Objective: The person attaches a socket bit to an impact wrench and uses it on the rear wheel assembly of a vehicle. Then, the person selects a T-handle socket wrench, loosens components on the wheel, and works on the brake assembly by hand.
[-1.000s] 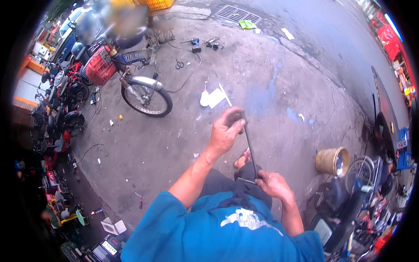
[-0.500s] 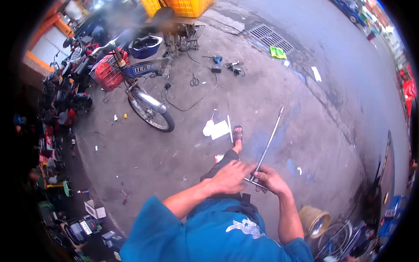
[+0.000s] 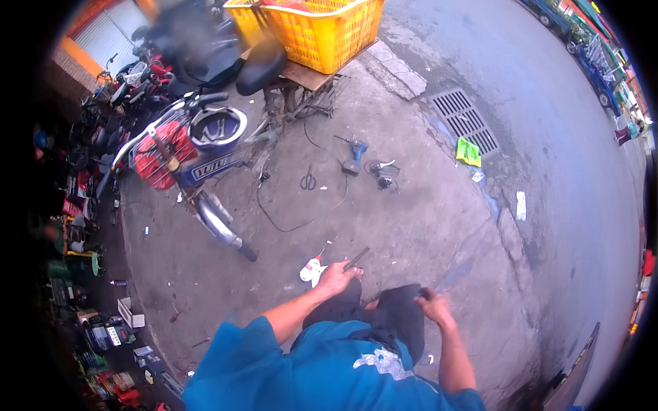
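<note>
My left hand (image 3: 336,278) is closed around a short visible stretch of a metal bar (image 3: 357,258), which points up and to the right; how much more lies inside the fist is hidden. Beside that hand, on the ground, a white squeeze bottle (image 3: 310,270) with a red tip lies partly behind my fingers. My right hand (image 3: 434,307) hangs over my right knee with its fingers curled. They are dark and blurred, and I cannot make out what they hold, if anything. My dark shorts (image 3: 401,315) show between the two hands.
A blue electric bicycle (image 3: 218,164) with a red bag stands ahead to the left, near a yellow crate (image 3: 336,41). A cordless drill (image 3: 355,156), scissors (image 3: 308,179) and a cable lie on the concrete. A drain grate (image 3: 466,122) and green packet (image 3: 468,151) are farther right.
My hands have moved apart from the long metal rod they held together. The left now grips a bar farther left, while the right has dropped over my knee. My view has shifted.
</note>
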Tool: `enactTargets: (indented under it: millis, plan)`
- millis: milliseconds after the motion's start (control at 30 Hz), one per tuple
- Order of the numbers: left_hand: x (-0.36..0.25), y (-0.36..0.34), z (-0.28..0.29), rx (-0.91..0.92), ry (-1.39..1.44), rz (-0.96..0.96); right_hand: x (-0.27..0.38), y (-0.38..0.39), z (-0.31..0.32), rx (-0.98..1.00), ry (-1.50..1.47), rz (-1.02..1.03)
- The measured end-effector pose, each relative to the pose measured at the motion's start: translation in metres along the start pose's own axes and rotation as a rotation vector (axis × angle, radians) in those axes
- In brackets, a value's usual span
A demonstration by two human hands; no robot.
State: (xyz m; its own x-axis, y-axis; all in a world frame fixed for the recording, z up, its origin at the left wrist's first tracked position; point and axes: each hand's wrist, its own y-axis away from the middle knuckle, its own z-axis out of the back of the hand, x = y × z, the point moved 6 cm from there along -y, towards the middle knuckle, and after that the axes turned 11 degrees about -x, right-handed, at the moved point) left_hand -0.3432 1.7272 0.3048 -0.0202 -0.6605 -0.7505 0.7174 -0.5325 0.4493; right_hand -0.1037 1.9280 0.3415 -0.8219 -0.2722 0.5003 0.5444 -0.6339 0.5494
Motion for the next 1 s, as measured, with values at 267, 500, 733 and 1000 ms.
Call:
enactTargets:
  millis: [267,500,733,1000]
  plan:
    - [-0.098,-0.134,-0.046,-0.227,-0.231,0.095,-0.006,-0.176,0.001,0.242,0.656,0.553]
    - [-0.170,-0.233,-0.112,-0.275,-0.190,0.337,-0.012,-0.334,0.158,0.118,0.630,0.693]
    - [-0.243,-0.298,-0.150,-0.424,0.062,0.416,0.016,-0.440,0.255,0.643,0.021,0.250]
    - [-0.269,-0.431,-0.143,-0.719,0.013,0.466,0.163,-0.599,0.299,1.002,0.186,0.282]
